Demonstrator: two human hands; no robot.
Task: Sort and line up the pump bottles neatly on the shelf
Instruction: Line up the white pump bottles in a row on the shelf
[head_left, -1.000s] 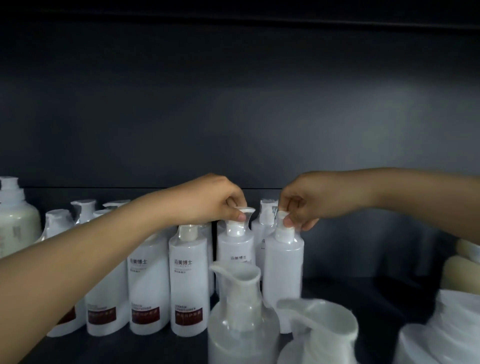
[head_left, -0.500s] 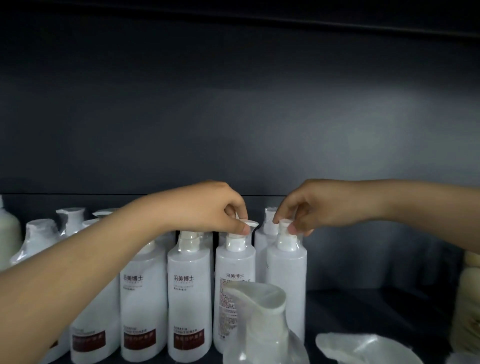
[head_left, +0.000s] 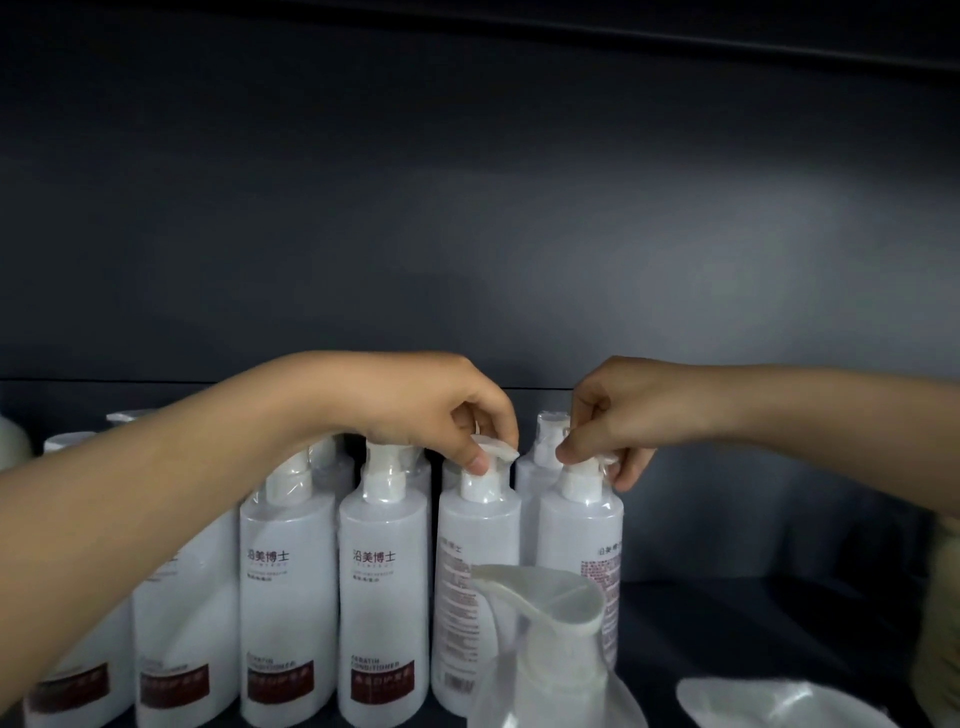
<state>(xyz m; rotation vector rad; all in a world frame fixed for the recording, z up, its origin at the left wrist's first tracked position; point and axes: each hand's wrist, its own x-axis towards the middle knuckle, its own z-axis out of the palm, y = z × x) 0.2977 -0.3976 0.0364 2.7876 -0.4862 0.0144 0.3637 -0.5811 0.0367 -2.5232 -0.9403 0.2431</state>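
Both bottles turned: left hand (head_left: 431, 410) pinches pump of third conditioner bottle (head_left: 478, 545), right hand (head_left: 618, 415) that of end bottle (head_left: 579, 530). Top-held, either may topple.

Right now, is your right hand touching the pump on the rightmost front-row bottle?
Touching. The head view shows the right hand pinching that bottle's pump between thumb and fingers.

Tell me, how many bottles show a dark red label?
4, side by side in the front row: leftmost bottle under the left forearm, second bottle, third bottle, fourth bottle. Rows behind may hide more.
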